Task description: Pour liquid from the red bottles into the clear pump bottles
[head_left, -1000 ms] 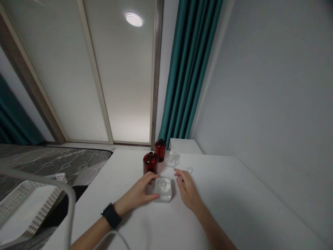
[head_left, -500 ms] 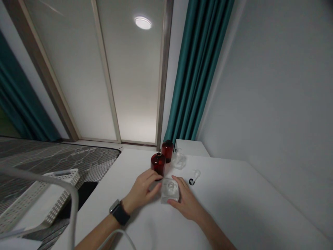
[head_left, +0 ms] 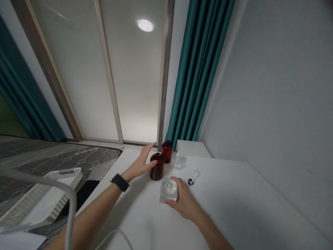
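Two bare hands are shown above a white table [head_left: 229, 205], as viewed from a head-worn camera. The left hand [head_left: 139, 161] is held open, with the fingers extended and spread. Its thumb is positioned at the shoulder of a dark red bottle [head_left: 157, 168], which stands upright just ahead of the palm; whether contact is made cannot be determined. A black wristwatch [head_left: 119, 182] is worn on the left wrist. The right hand [head_left: 183, 202] is cupped around a square clear glass block [head_left: 168, 190], with the fingers laid over its upper right edge and the thumb placed against its near side. The block is seated on the table between the two hands, directly under the right hand's grip. Ahead of the left hand, a second dark red bottle [head_left: 167, 151] is seen behind the first. A clear glass bottle [head_left: 179, 160] is located ahead of the right hand, and a small white pump head [head_left: 195, 175] lies with a black ring [head_left: 191, 182] just beyond the right fingers. A white perforated tray [head_left: 49, 194] is visible to the left of the left forearm, and a white cable [head_left: 111, 239] is seen below it.
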Demonstrator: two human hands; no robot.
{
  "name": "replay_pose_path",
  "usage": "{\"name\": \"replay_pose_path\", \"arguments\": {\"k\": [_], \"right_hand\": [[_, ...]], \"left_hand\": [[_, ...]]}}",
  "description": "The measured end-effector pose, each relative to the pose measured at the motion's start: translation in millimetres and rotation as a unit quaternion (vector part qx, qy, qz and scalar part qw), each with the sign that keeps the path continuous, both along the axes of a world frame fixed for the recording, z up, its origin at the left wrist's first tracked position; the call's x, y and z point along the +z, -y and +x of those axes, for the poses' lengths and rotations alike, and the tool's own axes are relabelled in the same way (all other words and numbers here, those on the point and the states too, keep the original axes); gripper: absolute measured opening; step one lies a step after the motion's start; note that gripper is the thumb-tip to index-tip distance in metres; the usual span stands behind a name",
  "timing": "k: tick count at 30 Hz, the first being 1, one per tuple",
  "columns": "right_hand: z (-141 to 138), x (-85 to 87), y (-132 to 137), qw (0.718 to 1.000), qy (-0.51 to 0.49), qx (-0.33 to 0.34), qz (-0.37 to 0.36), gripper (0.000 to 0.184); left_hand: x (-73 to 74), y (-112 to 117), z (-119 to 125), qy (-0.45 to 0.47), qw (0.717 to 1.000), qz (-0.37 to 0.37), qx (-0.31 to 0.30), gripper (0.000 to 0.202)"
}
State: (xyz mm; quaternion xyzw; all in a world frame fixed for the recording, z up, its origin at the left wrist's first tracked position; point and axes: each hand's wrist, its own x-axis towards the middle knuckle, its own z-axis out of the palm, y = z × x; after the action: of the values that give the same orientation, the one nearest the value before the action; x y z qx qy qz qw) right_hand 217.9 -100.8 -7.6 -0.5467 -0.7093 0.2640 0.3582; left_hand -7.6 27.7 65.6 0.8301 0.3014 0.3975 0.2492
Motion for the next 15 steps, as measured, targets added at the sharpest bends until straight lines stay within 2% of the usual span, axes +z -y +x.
{"name": "replay_pose_path", "arguments": {"k": [3,7,12,15], "right_hand": [[-0.5,0.1,-0.3,1.0,0.0,-0.007,0.004,0.072],[-1.0,0.6,-0.5,1.0,0.004,-0.007,0.008,0.071],[-2.3,0.8,-0.2,0.999,0.027,-0.02,0.013,0.07],[-4.5,-0.5,-0.2,0.998,0.045,-0.038,0.004,0.073]], "left_hand": [[6.1,-14.2,-1.5,-0.054,0.996,-0.032,-0.058,0.066],[-0.3,-21.2,-3.9,-0.087,0.99,-0.06,-0.098,0.054],[-13.8,-7.1,-1.5,-0.026,0.991,-0.101,-0.081,0.049],[-27.3,6.6,5.4,0.065,0.986,-0.143,-0.05,0.047]]}}
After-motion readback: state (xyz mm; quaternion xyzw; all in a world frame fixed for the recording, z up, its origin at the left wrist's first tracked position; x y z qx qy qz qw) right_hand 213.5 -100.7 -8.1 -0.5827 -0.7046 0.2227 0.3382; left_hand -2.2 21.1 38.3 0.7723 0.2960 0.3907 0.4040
